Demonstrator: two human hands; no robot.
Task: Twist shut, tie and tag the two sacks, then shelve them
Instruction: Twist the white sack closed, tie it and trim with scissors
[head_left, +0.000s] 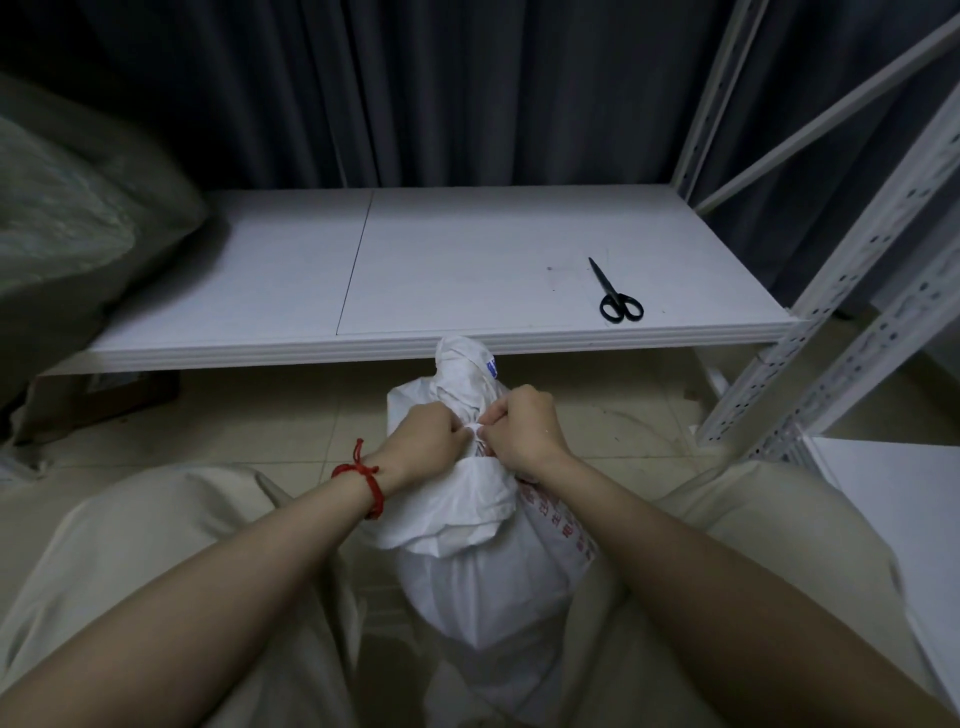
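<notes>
Low white shelf (467, 260) w/ scissors (615, 293) ahead, dark curtain behind. The sack (483, 571) stands on the floor btwn the knees, neck pointing away toward shelf edge. Left hand (423, 441) & right hand (524, 431) both curl round that neck from opposite sides, equally near.

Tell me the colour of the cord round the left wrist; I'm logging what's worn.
Red: the wrist cord shows best in the head view.

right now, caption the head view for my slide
Left hand and right hand pinch the twisted neck of a white sack by a shelf with scissors.
</notes>
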